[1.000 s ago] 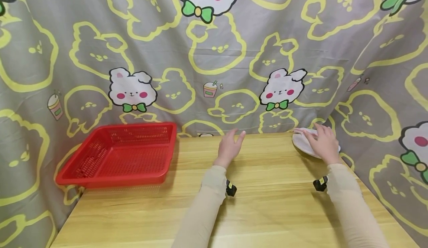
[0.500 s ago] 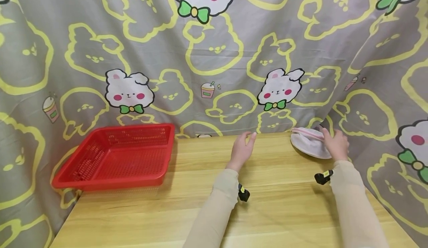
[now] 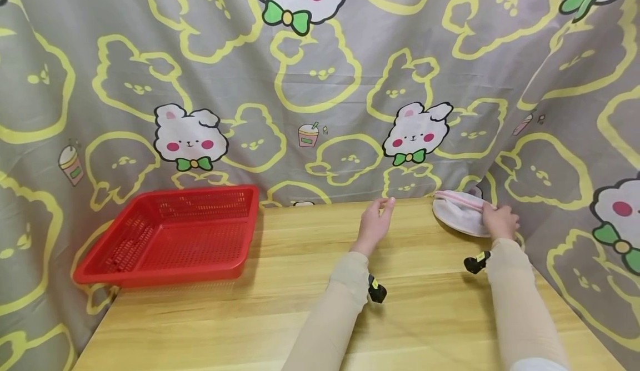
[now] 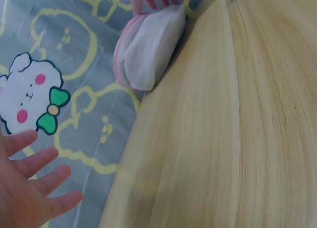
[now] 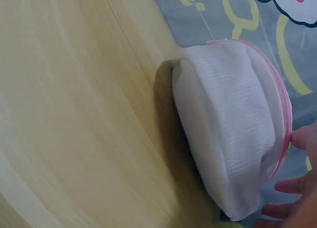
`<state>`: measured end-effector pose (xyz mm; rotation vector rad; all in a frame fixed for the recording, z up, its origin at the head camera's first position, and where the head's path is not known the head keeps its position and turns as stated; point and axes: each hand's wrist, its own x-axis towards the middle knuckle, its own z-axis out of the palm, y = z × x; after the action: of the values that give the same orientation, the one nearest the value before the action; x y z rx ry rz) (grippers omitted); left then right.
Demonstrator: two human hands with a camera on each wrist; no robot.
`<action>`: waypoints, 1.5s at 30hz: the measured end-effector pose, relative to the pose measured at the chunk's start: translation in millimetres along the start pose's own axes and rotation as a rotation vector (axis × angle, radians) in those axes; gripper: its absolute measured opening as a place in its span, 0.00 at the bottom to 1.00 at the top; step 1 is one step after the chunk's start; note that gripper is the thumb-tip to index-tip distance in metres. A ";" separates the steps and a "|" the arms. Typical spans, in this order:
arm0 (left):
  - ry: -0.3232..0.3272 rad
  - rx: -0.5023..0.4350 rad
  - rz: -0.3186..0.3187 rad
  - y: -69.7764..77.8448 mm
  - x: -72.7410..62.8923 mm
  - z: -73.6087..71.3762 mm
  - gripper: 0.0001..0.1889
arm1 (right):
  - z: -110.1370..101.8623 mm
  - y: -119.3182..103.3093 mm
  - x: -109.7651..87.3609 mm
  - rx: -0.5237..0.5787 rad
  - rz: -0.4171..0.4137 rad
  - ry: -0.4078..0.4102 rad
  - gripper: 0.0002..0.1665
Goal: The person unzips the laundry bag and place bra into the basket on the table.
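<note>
White mesh cloth makes up the rounded pouch (image 3: 462, 218), which sits at the far right corner of the bench (image 3: 280, 310), close against the curtain (image 3: 320, 90). Its pink zip (image 5: 288, 111) runs along the upper, curtain-side edge, and the cloth sags into soft folds below it. The right hand (image 3: 501, 224) is at the pouch's right end: the thumb (image 5: 303, 137) touches the zip edge, while the other fingers are spread beside that end, released rather than wrapped round it; whether their tips touch the cloth I cannot tell. One second ago this hand reached out above the pouch; now it is lower, out at the end, and the pouch itself lies in about the same spot.

The left hand (image 3: 376, 225) hovers over the bench to the left of the pouch, apart from it, its fingers (image 4: 37, 163) fanned and holding nothing. Compared with the earlier frames it has come rightward, nearer the pouch. Both arms wear beige sleeves (image 3: 325, 318), and a small black device (image 3: 377, 289) with a yellow label shows at each wrist.

Well away on the left, the red plastic basket (image 3: 165, 275) with perforated sides and base is in its earlier place, near the curtain, whose grey cloth carries yellow outlines and white rabbits with green bows
</note>
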<state>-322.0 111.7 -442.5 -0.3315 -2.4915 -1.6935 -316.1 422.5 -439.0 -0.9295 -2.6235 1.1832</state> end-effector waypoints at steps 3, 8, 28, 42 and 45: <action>-0.009 -0.001 -0.007 -0.4 0.0 3.4 0.31 | 3.7 2.8 -0.1 0.013 0.014 0.003 0.49; -0.041 -0.032 -0.048 1.4 -0.4 6.7 0.32 | 9.6 4.8 1.9 0.024 0.028 -0.005 0.50; -0.167 -0.193 -0.243 -11.6 11.9 26.5 0.32 | 21.8 1.0 -8.0 0.220 -0.022 -0.128 0.46; -0.177 -0.431 -0.392 -23.7 17.6 31.9 0.32 | 29.8 4.7 -16.4 0.214 -0.091 -0.218 0.49; -0.180 -0.476 -0.412 -25.8 19.5 34.0 0.33 | 31.9 4.3 -20.2 0.205 -0.119 -0.219 0.49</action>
<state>-346.1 136.4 -474.3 0.0015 -2.3613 -2.5294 -308.6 392.5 -461.3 -0.6297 -2.6071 1.5654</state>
